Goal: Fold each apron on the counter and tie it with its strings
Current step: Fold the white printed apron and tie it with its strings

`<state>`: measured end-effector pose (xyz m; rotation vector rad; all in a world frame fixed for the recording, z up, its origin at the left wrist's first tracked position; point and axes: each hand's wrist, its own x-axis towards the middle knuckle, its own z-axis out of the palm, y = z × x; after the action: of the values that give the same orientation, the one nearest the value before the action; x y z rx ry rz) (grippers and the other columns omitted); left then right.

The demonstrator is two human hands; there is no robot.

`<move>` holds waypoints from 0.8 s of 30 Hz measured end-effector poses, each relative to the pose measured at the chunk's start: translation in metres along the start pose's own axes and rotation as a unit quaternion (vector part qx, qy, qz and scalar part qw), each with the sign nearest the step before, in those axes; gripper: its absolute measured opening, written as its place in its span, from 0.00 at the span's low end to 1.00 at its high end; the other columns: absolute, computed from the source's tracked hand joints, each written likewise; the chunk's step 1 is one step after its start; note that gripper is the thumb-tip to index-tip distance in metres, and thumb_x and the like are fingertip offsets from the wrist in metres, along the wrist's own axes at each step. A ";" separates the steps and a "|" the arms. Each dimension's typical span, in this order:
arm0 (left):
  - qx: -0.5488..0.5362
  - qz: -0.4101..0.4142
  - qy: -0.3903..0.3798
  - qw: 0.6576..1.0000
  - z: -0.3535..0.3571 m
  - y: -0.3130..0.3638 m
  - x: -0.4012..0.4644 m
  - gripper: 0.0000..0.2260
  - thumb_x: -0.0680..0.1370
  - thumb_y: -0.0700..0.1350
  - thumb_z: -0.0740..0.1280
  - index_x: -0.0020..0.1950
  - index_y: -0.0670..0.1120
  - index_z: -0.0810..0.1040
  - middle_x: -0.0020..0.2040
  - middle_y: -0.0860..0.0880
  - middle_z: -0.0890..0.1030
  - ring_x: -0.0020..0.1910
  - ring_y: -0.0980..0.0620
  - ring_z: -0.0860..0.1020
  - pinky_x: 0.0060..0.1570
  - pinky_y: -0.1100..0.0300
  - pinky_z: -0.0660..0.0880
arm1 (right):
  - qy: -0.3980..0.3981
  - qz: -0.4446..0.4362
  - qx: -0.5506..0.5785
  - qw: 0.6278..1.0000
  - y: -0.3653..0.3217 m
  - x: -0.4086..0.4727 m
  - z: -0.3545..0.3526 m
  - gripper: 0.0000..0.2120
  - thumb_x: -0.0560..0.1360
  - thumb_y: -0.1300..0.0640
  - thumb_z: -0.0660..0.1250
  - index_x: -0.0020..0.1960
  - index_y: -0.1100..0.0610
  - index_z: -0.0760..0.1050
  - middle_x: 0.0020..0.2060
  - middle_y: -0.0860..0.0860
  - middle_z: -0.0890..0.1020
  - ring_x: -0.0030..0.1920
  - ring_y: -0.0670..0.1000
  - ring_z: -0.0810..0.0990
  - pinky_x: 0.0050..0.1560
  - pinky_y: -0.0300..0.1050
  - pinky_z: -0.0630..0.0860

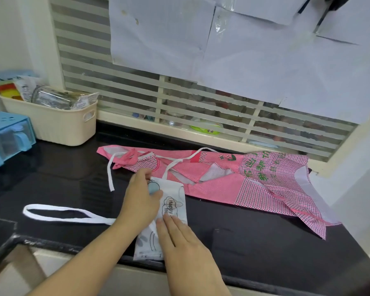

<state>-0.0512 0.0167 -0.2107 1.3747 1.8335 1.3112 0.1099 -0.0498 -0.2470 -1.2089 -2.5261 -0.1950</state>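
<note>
A white printed apron (175, 201), folded into a narrow strip, lies on the black counter (254, 242) near its front edge. My left hand (140, 201) rests flat on the strip's left side, fingers curled at its far end. My right hand (179, 238) presses flat on the strip's near part, fingers together. A white string loop (58, 212) trails left from under my left hand. Another white string (110, 176) runs up over the pink apron. The pink checked apron (233, 178) lies unfolded and crumpled behind, stretching to the right.
A cream basket (58, 122) with packets stands at the back left. A blue plastic box (6, 135) sits at the far left. A window with striped blinds (179, 99) runs behind the counter. The counter's front edge drops off at the lower left.
</note>
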 end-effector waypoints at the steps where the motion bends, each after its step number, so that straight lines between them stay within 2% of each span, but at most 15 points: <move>1: 0.058 0.042 0.026 0.997 -0.001 0.002 -0.003 0.27 0.77 0.35 0.73 0.74 0.49 0.70 0.68 0.52 0.70 0.68 0.50 0.70 0.68 0.55 0.68 | -0.010 -0.002 -0.006 1.000 0.000 -0.001 0.000 0.28 0.72 0.61 0.56 0.66 0.55 0.83 0.64 0.51 0.84 0.64 0.50 0.84 0.59 0.44 0.82; 3: 0.167 0.169 0.058 0.970 -0.004 0.005 -0.009 0.28 0.74 0.31 0.70 0.71 0.48 0.72 0.69 0.51 0.68 0.69 0.49 0.66 0.69 0.52 0.65 | -0.029 0.001 -0.005 1.000 -0.001 -0.002 -0.003 0.28 0.72 0.60 0.55 0.68 0.55 0.82 0.65 0.51 0.83 0.65 0.50 0.83 0.60 0.44 0.82; 5: 0.221 0.246 -0.027 0.943 -0.005 0.005 -0.014 0.26 0.75 0.32 0.67 0.70 0.51 0.75 0.70 0.55 0.70 0.69 0.52 0.69 0.69 0.55 0.67 | -0.051 0.004 0.014 0.999 -0.001 -0.002 -0.005 0.29 0.71 0.59 0.55 0.68 0.54 0.82 0.66 0.51 0.83 0.65 0.50 0.83 0.60 0.44 0.82; 6: 0.236 0.249 -0.089 0.935 -0.005 0.003 -0.017 0.23 0.79 0.36 0.65 0.72 0.53 0.74 0.73 0.57 0.70 0.71 0.54 0.69 0.71 0.57 0.67 | -0.058 -0.001 0.020 0.998 -0.001 -0.002 -0.005 0.29 0.70 0.57 0.57 0.67 0.54 0.82 0.66 0.51 0.83 0.65 0.50 0.82 0.60 0.44 0.81; 8: 0.259 0.215 -0.184 0.923 -0.005 -0.007 -0.019 0.21 0.86 0.48 0.54 0.80 0.55 0.67 0.80 0.60 0.63 0.78 0.57 0.63 0.76 0.64 0.55 | -0.051 -0.025 0.017 0.998 0.003 -0.003 -0.006 0.30 0.66 0.54 0.67 0.68 0.54 0.82 0.67 0.51 0.82 0.66 0.49 0.82 0.62 0.43 0.80; 10: 0.290 0.200 -0.210 0.912 -0.006 -0.011 -0.019 0.29 0.83 0.59 0.43 0.84 0.56 0.59 0.84 0.61 0.55 0.81 0.61 0.53 0.75 0.68 0.45 | -0.045 -0.017 0.030 0.998 0.008 -0.007 -0.008 0.36 0.59 0.54 0.78 0.68 0.55 0.82 0.67 0.50 0.82 0.66 0.47 0.82 0.60 0.41 0.80; 11: 0.297 0.199 -0.209 0.910 -0.006 -0.012 -0.018 0.31 0.82 0.61 0.40 0.85 0.57 0.56 0.84 0.61 0.53 0.82 0.63 0.50 0.76 0.68 0.43 | -0.020 0.002 0.043 0.999 0.008 -0.010 -0.010 0.34 0.60 0.56 0.79 0.67 0.55 0.83 0.66 0.49 0.83 0.64 0.46 0.83 0.57 0.38 0.81; 13: 0.325 0.205 -0.204 0.900 -0.005 -0.013 -0.020 0.27 0.86 0.60 0.44 0.85 0.57 0.51 0.84 0.62 0.48 0.82 0.64 0.45 0.77 0.65 0.38 | 0.060 0.048 0.050 0.996 0.007 -0.021 -0.014 0.22 0.67 0.59 0.68 0.60 0.55 0.87 0.59 0.49 0.87 0.55 0.45 0.87 0.47 0.35 0.82; 14: 0.341 0.212 -0.199 0.894 -0.004 -0.014 -0.020 0.26 0.87 0.58 0.45 0.86 0.57 0.49 0.84 0.62 0.46 0.82 0.64 0.42 0.79 0.62 0.35 | 0.096 0.077 0.049 0.991 0.005 -0.027 -0.016 0.19 0.69 0.59 0.64 0.55 0.55 0.88 0.54 0.49 0.88 0.51 0.46 0.88 0.41 0.36 0.82; 16: 0.373 0.218 -0.199 0.879 -0.002 -0.015 -0.021 0.26 0.87 0.57 0.45 0.86 0.57 0.45 0.84 0.62 0.43 0.82 0.64 0.37 0.80 0.55 0.32 | 0.158 0.102 0.026 0.982 0.003 -0.036 -0.016 0.15 0.70 0.59 0.64 0.48 0.56 0.89 0.45 0.49 0.87 0.46 0.48 0.88 0.36 0.36 0.81; 18: 0.380 0.214 -0.210 0.875 -0.002 -0.016 -0.020 0.27 0.87 0.57 0.44 0.86 0.57 0.44 0.84 0.62 0.41 0.81 0.64 0.36 0.80 0.54 0.31 | 0.195 0.093 -0.005 0.976 0.002 -0.039 -0.014 0.13 0.70 0.59 0.66 0.46 0.56 0.88 0.40 0.49 0.86 0.44 0.50 0.88 0.36 0.37 0.80; 21: 0.373 0.210 -0.221 0.876 -0.003 -0.015 -0.017 0.28 0.86 0.60 0.46 0.86 0.57 0.45 0.85 0.61 0.42 0.81 0.64 0.36 0.80 0.54 0.31 | 0.218 0.079 -0.033 0.972 0.006 -0.036 -0.017 0.09 0.69 0.60 0.69 0.43 0.57 0.88 0.37 0.50 0.84 0.41 0.51 0.86 0.32 0.38 0.77; 24: 0.374 0.201 -0.233 0.875 -0.005 -0.013 -0.018 0.33 0.84 0.67 0.48 0.86 0.58 0.44 0.85 0.62 0.41 0.81 0.64 0.36 0.80 0.54 0.30 | 0.165 0.050 -0.009 0.985 0.013 -0.035 -0.030 0.03 0.65 0.61 0.74 0.37 0.53 0.83 0.35 0.46 0.81 0.38 0.50 0.82 0.27 0.40 0.74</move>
<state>-0.0545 -0.0019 -0.2227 2.3247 1.8133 0.3022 0.1474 -0.0753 -0.2313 -1.1957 -2.1786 -0.3637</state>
